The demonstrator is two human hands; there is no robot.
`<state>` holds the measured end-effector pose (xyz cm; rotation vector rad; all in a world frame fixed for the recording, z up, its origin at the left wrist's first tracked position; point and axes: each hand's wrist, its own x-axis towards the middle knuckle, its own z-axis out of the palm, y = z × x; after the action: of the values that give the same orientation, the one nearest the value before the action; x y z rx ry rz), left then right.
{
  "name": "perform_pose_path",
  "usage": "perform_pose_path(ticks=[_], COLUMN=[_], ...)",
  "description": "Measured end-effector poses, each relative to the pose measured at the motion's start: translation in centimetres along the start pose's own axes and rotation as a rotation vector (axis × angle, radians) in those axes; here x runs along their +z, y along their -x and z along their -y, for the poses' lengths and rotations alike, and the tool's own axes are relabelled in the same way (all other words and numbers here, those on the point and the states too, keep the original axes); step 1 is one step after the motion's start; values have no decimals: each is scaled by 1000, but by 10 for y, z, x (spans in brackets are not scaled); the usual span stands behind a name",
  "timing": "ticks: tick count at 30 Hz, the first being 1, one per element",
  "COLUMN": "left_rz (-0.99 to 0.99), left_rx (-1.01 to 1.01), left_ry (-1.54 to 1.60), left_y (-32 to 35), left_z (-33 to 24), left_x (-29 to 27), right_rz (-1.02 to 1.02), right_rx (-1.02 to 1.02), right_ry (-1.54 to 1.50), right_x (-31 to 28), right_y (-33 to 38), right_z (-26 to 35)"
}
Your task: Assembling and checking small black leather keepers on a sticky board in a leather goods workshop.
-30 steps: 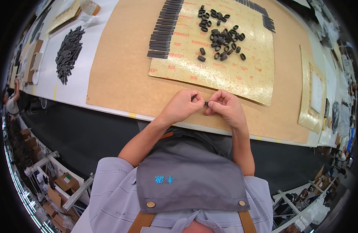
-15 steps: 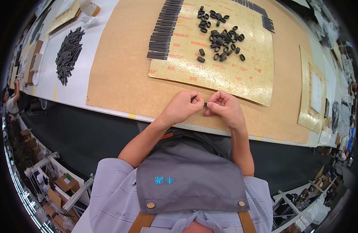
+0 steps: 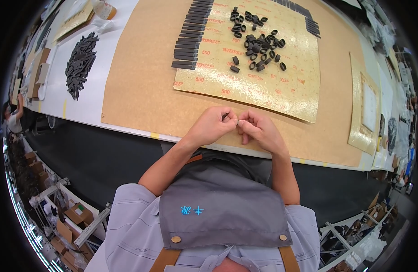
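My left hand [image 3: 214, 125] and my right hand [image 3: 258, 128] meet fingertip to fingertip over the near edge of the brown board [image 3: 141, 86]. Both pinch one small black piece [image 3: 238, 122], mostly hidden by the fingers. Farther away, a glossy yellowish sheet [image 3: 272, 90] carries a loose heap of black loops [image 3: 256, 43]. A neat row of flat black strips [image 3: 190, 34] lies along its left side.
A pile of black strips [image 3: 79, 63] lies on the white tabletop at the far left. More black strips [image 3: 304, 18] line the sheet's far right corner. Yellowish sheets [image 3: 367, 109] rest at the right. Another person [image 3: 14, 120] stands at the far left edge. Shelving with boxes [image 3: 73, 217] sits below.
My hands stay together at the board's edge; the fingers have shifted only slightly around the small black piece.
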<state>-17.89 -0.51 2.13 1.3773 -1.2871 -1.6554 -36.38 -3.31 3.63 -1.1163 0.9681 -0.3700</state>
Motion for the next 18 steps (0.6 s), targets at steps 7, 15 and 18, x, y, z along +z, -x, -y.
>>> perform_pose_path(ticks=[7,15,18], left_rz=[60,-37,-34], left_rx=[100,169,172], left_ry=[-1,-36,-6], left_y=[4,11,12], left_z=[-2,3,2], left_x=[0,-5,-5], right_rz=[-100,125,126], right_rx=[-61,17,16], right_ry=[141,-163,-103], right_x=[-4,-10,-10], right_y=[6,2,3], right_z=[-12,-5,-1])
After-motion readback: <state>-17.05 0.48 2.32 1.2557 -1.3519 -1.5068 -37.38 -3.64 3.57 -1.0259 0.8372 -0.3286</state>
